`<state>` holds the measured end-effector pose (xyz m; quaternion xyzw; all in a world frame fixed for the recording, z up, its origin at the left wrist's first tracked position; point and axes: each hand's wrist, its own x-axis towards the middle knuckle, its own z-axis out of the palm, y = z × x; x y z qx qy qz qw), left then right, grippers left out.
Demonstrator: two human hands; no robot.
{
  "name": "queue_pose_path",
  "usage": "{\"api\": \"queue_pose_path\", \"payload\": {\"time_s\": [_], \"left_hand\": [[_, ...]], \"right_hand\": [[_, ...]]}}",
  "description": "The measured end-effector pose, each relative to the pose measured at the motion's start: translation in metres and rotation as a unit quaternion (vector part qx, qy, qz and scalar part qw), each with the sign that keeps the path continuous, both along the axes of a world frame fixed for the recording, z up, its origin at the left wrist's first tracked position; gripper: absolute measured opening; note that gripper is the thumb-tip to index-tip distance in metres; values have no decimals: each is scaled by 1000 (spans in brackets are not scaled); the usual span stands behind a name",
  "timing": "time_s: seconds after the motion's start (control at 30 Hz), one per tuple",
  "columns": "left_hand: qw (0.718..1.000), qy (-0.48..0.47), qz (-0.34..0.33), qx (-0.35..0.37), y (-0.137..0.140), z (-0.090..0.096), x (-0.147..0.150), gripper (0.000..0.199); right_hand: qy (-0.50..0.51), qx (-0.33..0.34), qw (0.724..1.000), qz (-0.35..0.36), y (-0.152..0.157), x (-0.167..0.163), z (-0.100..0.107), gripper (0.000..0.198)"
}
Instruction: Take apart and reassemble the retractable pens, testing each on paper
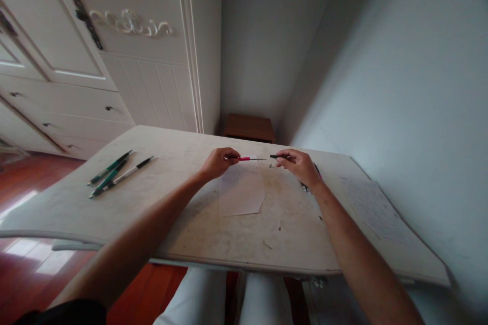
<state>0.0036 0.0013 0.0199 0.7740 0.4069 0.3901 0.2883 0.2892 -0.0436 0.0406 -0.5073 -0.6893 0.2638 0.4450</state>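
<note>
My left hand (219,163) is closed on a pink pen barrel (244,159), which lies level and points right. From its end a thin refill (260,159) sticks out. Across a small gap, my right hand (299,165) pinches a short black pen piece (273,156) that points left toward the refill. Both hands are just above the table's far half. Under and in front of the left hand lies a lined paper sheet (242,198). Part of another pen or pens (305,188) shows beside the right wrist, mostly hidden by it.
Two green pens (109,168) and a white-and-black pen (129,171) lie on the left of the pale table (183,152). A written sheet (375,208) is at the right edge. Small scraps (267,245) dot the front. A cabinet (152,81) and wall stand behind.
</note>
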Motion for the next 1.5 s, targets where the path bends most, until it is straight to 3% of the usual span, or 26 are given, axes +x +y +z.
{"api": "queue_pose_path", "payload": {"time_s": [0.27,0.63,1.03,1.27,1.5], "left_hand": [[999,18,32,1,0,2,0,10],[1000,24,7,12,-5,4,2,12],[998,31,-50,25,-19,8,10,12],[997,28,-41,59,-15,-2,11,9],[987,30,-87,135,-16,-3,9,6]], "right_hand": [[4,-17,1000,18,-4,-7,0,27],[0,-20,1000,14,-3,-15,-5,25],[-51,71,995,50,-5,-30,-19,20],[-35,88,995,12,-11,-44,-27,20],[8,71,997,-30,-13,-50,-34,19]]}}
